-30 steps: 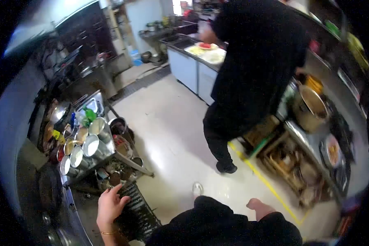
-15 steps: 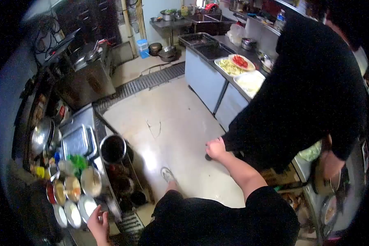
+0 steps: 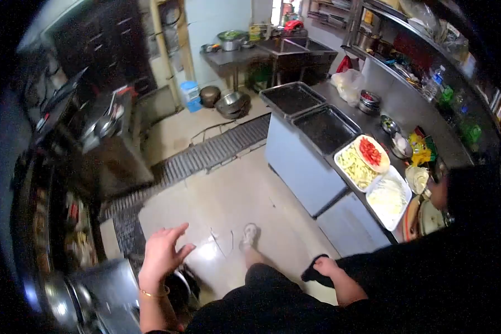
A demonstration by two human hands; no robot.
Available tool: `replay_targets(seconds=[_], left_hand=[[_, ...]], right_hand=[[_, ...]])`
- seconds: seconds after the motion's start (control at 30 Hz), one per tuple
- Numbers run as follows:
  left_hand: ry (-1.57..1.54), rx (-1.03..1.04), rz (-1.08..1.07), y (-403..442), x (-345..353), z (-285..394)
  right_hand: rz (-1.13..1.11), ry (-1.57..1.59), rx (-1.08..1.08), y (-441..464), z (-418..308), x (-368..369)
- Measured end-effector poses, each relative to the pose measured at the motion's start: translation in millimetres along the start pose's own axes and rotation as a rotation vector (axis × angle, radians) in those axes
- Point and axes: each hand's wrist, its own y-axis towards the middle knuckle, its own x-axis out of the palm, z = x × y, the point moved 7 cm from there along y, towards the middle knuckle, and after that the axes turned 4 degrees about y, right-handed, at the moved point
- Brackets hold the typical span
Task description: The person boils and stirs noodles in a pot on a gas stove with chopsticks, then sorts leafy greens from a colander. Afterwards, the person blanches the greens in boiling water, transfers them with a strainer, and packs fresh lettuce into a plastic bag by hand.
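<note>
Seen from the head view, the kitchen's pale floor (image 3: 228, 192) runs back to a long drain grating (image 3: 214, 149), with a blue-lidded tub (image 3: 190, 96) and a wide metal bowl (image 3: 232, 103) beyond it. I see the person's left hand (image 3: 164, 250) out over the floor, holding nothing, thumb and fingers spread. Just below its wrist stands a dark pot (image 3: 183, 289), partly hidden by the forearm, beside a metal surface (image 3: 108, 283). The right hand (image 3: 326, 266) is low, fingers apparently curled, in front of a dark shape (image 3: 311, 268); whether this grip closes on anything, I cannot tell. On the table (image 3: 366, 119) along the right, a plate of red pieces (image 3: 374, 153) overlaps a white tray of pale strips (image 3: 355, 168). A co-worker's black sleeve (image 3: 473, 192) fills the right edge.
</note>
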Motion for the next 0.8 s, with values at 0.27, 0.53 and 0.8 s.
replay_targets(seconds=[0.27,0.53,0.8], left_hand=[[0.053,-0.478,-0.280,185.6,72.5,-206.2],[-0.295,-0.827,-0.198,347.9,97.4,-328.4],[0.134,-0.646,-0.338,611.2,127.0,-517.6]], right_hand=[[0.234,0.086,-0.364,215.3,-238.2,-174.0],[0.703,0.889,-0.773,479.5,-501.7,-547.6],[0.447,1.039,-0.663,669.9,-647.1,-646.3]])
